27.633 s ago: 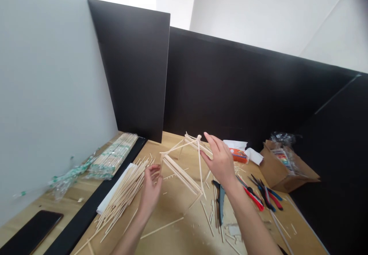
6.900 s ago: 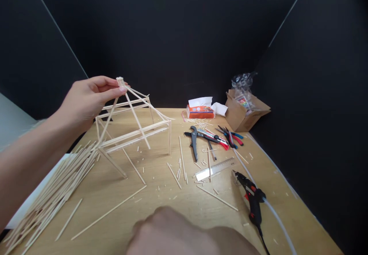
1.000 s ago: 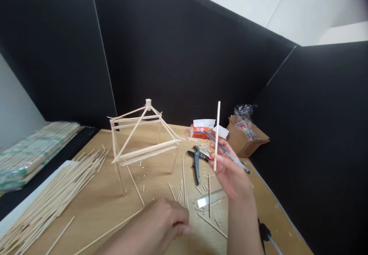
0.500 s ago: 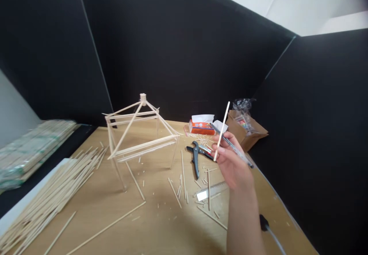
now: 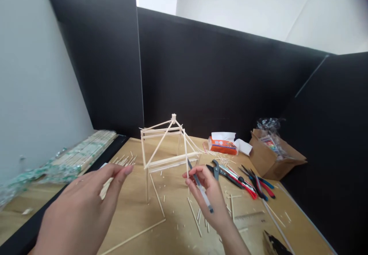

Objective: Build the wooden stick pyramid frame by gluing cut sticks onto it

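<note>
My right hand (image 5: 205,192) pinches a short wooden stick (image 5: 185,144), which points up in front of the stick frame. A pen (image 5: 202,192) with a clear barrel also lies slanted through that hand. On the left, my left hand (image 5: 83,205) is raised with thumb and forefinger pressed together. Whether anything is between those fingertips I cannot make out. Between and beyond both hands stands a frame of wooden sticks (image 5: 161,161), with upright legs, doubled crossbars and sloping sticks that meet at a small bundled peak.
Loose sticks (image 5: 156,195) and offcuts are strewn over the table. Cutters (image 5: 216,169), a utility knife (image 5: 240,180) and pliers (image 5: 258,182) lie right, near a clear ruler (image 5: 250,219). Behind are an orange tissue pack (image 5: 222,146) and a cardboard box (image 5: 270,159). Wrapped stick bundles (image 5: 86,151) lie left.
My view has swung left and up. My left hand has come into view at the left, while my right hand, still holding the stick and pen, is now nearer the frame.
</note>
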A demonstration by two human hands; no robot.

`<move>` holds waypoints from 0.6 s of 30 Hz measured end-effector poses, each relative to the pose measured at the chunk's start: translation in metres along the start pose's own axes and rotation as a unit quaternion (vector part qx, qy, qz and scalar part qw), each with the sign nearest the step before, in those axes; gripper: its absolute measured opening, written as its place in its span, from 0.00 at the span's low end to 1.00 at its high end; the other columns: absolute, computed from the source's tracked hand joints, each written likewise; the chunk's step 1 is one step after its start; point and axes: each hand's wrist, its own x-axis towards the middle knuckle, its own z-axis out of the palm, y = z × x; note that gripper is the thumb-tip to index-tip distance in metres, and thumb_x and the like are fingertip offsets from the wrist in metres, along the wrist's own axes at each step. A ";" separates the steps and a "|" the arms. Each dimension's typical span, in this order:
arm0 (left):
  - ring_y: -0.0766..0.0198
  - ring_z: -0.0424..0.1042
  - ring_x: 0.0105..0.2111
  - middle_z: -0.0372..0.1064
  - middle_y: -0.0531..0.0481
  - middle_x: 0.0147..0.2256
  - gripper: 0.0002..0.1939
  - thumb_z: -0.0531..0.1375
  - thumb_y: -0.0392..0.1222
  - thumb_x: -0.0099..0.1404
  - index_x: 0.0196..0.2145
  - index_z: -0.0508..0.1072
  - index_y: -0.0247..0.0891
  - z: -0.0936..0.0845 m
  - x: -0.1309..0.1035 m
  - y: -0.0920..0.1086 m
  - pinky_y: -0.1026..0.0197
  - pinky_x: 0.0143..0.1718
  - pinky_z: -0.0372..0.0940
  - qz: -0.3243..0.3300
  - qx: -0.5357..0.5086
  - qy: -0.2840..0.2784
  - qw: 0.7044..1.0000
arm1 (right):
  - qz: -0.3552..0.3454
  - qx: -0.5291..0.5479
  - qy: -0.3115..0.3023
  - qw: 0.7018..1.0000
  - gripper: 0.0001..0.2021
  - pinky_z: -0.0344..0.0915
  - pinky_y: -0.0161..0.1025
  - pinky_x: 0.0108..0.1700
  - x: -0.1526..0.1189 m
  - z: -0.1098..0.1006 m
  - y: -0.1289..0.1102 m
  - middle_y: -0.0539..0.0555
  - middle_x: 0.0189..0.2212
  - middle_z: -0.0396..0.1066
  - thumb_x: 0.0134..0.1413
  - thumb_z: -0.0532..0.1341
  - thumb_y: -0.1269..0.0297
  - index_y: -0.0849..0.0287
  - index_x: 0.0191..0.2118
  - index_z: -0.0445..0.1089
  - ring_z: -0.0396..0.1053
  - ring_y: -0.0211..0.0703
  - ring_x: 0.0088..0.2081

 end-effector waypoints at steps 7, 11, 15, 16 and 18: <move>0.62 0.68 0.53 0.67 0.48 0.55 0.27 0.45 0.26 0.63 0.58 0.59 0.41 0.060 -0.014 0.037 0.59 0.50 0.67 0.288 -0.024 -0.025 0.957 | -0.011 -0.042 0.028 0.999 0.08 0.63 0.35 0.37 0.005 0.002 0.010 0.53 0.34 0.72 0.58 0.59 0.58 0.55 0.38 0.64 0.70 0.41 0.35; 0.51 0.60 0.59 0.59 0.37 0.59 0.28 0.46 0.26 0.63 0.61 0.55 0.30 0.109 -0.016 0.042 0.48 0.55 0.62 0.241 0.071 -0.025 0.968 | -0.024 -0.102 0.082 0.991 0.08 0.64 0.36 0.37 0.005 0.000 0.010 0.54 0.34 0.73 0.57 0.59 0.58 0.56 0.38 0.66 0.71 0.43 0.34; 0.49 0.65 0.53 0.67 0.35 0.52 0.25 0.48 0.26 0.63 0.58 0.61 0.28 0.121 -0.014 0.041 0.44 0.56 0.58 0.242 0.108 -0.046 0.963 | -0.045 -0.177 0.106 0.977 0.09 0.65 0.35 0.35 0.003 0.002 0.010 0.53 0.33 0.74 0.59 0.58 0.57 0.56 0.39 0.67 0.71 0.42 0.32; 0.49 0.67 0.51 0.68 0.36 0.49 0.24 0.48 0.26 0.63 0.57 0.62 0.29 0.118 -0.014 0.042 0.44 0.55 0.59 0.239 0.105 -0.046 0.964 | -0.056 -0.197 0.107 0.973 0.09 0.65 0.35 0.33 0.002 0.003 0.010 0.52 0.32 0.74 0.59 0.57 0.57 0.56 0.39 0.68 0.71 0.41 0.30; 0.51 0.67 0.48 0.69 0.37 0.47 0.22 0.49 0.26 0.63 0.55 0.64 0.30 0.111 -0.016 0.045 0.45 0.52 0.60 0.234 0.084 -0.051 0.967 | -0.089 -0.233 0.109 0.962 0.08 0.64 0.34 0.32 0.000 0.006 0.010 0.51 0.30 0.74 0.59 0.57 0.59 0.55 0.39 0.68 0.70 0.40 0.27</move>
